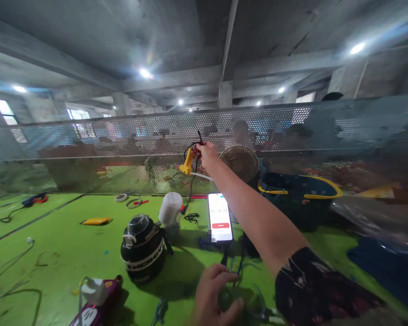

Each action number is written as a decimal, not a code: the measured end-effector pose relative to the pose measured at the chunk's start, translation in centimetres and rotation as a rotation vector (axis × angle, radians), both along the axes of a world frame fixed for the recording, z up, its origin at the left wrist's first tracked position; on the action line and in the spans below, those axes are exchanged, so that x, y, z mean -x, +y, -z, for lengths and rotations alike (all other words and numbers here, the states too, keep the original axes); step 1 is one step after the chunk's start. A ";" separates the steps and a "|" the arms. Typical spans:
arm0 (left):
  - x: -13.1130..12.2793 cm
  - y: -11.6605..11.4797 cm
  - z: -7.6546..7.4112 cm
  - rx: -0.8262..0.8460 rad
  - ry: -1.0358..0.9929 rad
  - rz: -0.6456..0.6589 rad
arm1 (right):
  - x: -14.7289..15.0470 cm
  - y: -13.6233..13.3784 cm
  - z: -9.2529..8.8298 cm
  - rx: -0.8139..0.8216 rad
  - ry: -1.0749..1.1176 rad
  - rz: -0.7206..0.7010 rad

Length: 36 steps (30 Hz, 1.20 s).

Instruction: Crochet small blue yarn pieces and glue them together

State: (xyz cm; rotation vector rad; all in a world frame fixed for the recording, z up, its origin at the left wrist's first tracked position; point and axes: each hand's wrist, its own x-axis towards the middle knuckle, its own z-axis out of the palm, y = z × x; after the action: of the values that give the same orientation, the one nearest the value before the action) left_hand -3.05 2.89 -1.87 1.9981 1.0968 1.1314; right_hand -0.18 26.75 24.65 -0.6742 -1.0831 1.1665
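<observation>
My right hand (208, 153) reaches forward to the perforated metal partition, its fingers pinched around a thin dark cord (199, 135) that sticks up above them. Touching or just beside these fingertips is a yellow-handled tool (188, 164), upright against the partition; its exact kind is unclear. Low in the view, my left hand (215, 294) hovers over or rests on the green table, fingers slightly curled and apart from the thumb. Just beyond it, a lit phone (220, 217) showing a timer is propped up. Dark strands (240, 265) lie near its fingertips, partly blurred.
A round black jug (143, 253) and a white plastic container (171, 210) stand left of the phone. Behind my right arm are a fan (240, 162) and a dark basket with a yellow rim (321, 186). A yellow cutter (96, 221) and purple power strip (104, 301) lie leftward.
</observation>
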 end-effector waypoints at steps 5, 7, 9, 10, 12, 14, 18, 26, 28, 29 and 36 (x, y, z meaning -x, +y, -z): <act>-0.2 0.1 -0.8 -0.127 -0.128 -0.198 | -5.7 -4.6 -3.0 -0.092 0.114 -0.073; -0.4 0.2 -1.6 -0.089 -0.165 -0.209 | -8.2 -6.5 -4.6 -0.128 0.152 -0.090; -0.6 0.0 -2.7 -0.058 -0.214 -0.208 | -10.7 -8.4 -5.8 -0.166 0.188 -0.097; -0.7 -0.2 -3.3 -0.038 -0.248 -0.217 | -12.0 -9.5 -6.0 -0.180 0.203 -0.096; -1.1 -1.0 -4.6 0.033 -0.305 -0.234 | -14.5 -11.8 -5.8 -0.212 0.222 -0.090; -2.1 -2.1 -6.0 0.140 -0.387 -0.174 | -16.9 -14.3 -4.5 -0.240 0.242 -0.090; -6.3 -3.4 -8.5 0.535 -0.690 0.100 | -20.7 -19.4 0.5 -0.170 0.297 0.009; -16.0 -2.5 -9.5 0.832 -1.015 0.140 | -25.3 -26.1 12.1 0.056 0.299 0.256; -16.3 -2.0 -9.3 0.885 -0.993 0.157 | -26.9 -27.7 13.4 0.138 0.214 0.244; -16.2 -1.7 -9.3 0.875 -0.974 0.176 | -27.8 -28.4 13.7 0.178 0.163 0.225; -13.5 0.0 -9.6 0.875 -0.830 0.125 | -34.9 -30.4 12.2 0.159 -0.214 0.420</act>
State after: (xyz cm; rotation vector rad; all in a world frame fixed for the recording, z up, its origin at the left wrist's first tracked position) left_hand 10.42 2.87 7.70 0.7782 0.7789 0.9998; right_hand 34.72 -3.69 12.49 -1.1120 -0.9691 0.8339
